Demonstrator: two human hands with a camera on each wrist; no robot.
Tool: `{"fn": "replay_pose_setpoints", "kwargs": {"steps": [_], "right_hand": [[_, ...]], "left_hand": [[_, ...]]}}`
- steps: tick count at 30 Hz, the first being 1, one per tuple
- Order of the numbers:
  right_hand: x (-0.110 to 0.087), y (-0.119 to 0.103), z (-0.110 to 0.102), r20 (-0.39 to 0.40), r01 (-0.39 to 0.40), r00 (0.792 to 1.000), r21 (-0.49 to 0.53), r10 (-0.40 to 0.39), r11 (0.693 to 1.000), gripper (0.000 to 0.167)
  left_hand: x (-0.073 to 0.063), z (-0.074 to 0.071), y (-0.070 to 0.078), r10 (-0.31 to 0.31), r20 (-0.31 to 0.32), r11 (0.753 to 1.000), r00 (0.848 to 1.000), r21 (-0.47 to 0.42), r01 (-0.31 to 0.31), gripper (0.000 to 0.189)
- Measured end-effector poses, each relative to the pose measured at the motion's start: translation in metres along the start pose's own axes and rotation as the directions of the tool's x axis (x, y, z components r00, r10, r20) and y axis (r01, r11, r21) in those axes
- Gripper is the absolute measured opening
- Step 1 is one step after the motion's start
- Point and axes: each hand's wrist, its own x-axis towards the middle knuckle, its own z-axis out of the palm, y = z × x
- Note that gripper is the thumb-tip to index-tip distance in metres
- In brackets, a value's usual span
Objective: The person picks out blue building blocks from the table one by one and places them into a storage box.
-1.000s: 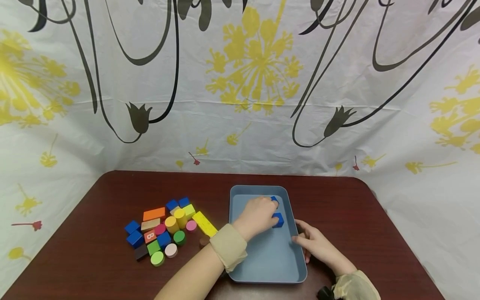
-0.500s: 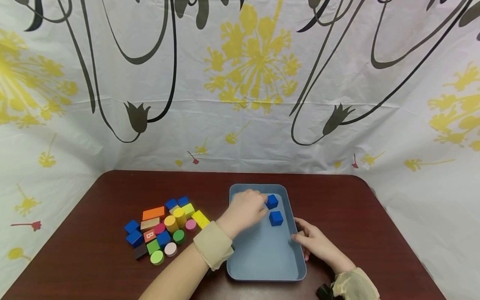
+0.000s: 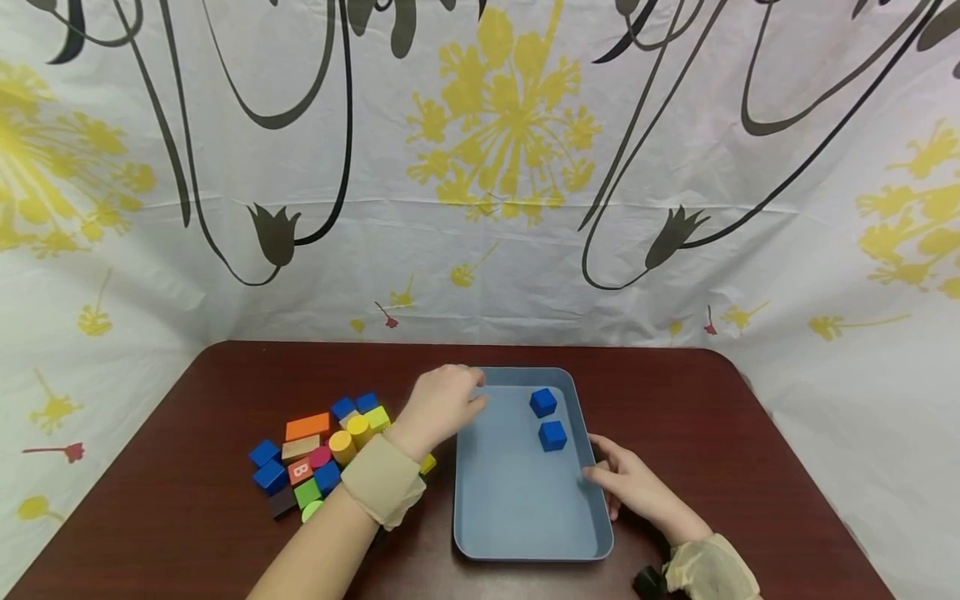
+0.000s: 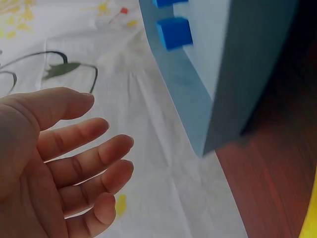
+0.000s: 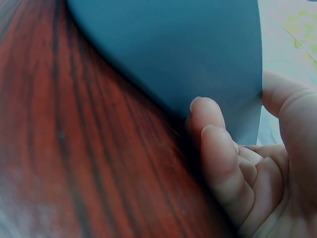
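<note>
A grey-blue tray [image 3: 525,517] lies on the table with two blue cubes, a far one [image 3: 543,402] and a nearer one [image 3: 552,436], inside near its right side. My left hand [image 3: 441,406] hovers by the tray's far left edge. Its fingers are loosely bent and hold nothing, as the left wrist view shows on the hand [image 4: 74,163]. At the tray's right side, my right hand [image 3: 637,487] grips the wall. In the right wrist view, the thumb is at the rim and curled fingers [image 5: 218,153] touch the outer wall [image 5: 173,49].
Left of the tray sits a cluster of coloured wooden blocks, among them an orange block [image 3: 307,427], a yellow cylinder [image 3: 342,448] and a dark block [image 3: 282,503]. My left forearm covers part of it. A patterned white cloth [image 3: 480,292] hangs behind the brown table [image 3: 697,400].
My left hand has let go of the blue cubes and moved left, out to the tray's far left edge. The cubes now stand uncovered. My right hand stays on the tray.
</note>
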Motion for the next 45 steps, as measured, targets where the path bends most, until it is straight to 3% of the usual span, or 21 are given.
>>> {"fn": "replay_pose_setpoints", "kwargs": {"steps": [8, 17, 25, 31, 40, 45], "right_hand": [[-0.002, -0.002, 0.0, 0.002, 0.002, 1.0, 0.01, -0.002, 1.0, 0.066], [-0.002, -0.001, 0.0, -0.01, -0.001, 1.0, 0.013, 0.002, 1.0, 0.066], [-0.001, 0.0, 0.0, -0.011, -0.005, 1.0, 0.012, 0.005, 1.0, 0.066], [-0.002, -0.001, 0.0, -0.008, 0.006, 1.0, 0.014, -0.005, 1.0, 0.067], [-0.002, -0.003, 0.001, -0.013, 0.004, 1.0, 0.011, -0.004, 1.0, 0.066], [-0.002, -0.003, 0.002, -0.002, 0.017, 1.0, 0.022, -0.017, 1.0, 0.067]], "left_hand": [[-0.006, -0.01, -0.032, -0.115, 0.006, 0.993, 0.993, -0.002, 0.115, 0.02], [-0.013, -0.006, -0.063, -0.215, -0.003, 0.976, 0.977, 0.042, 0.215, 0.027], [-0.016, -0.007, -0.078, -0.342, 0.048, 0.938, 0.939, 0.077, 0.338, 0.029], [-0.019, -0.006, -0.087, -0.388, 0.096, 0.92, 0.917, 0.102, 0.379, 0.031], [-0.02, 0.0, -0.099, -0.482, 0.18, 0.876, 0.858, 0.139, 0.463, 0.038], [-0.019, 0.006, -0.109, -0.492, 0.205, 0.87, 0.846, 0.149, 0.47, 0.038]]}}
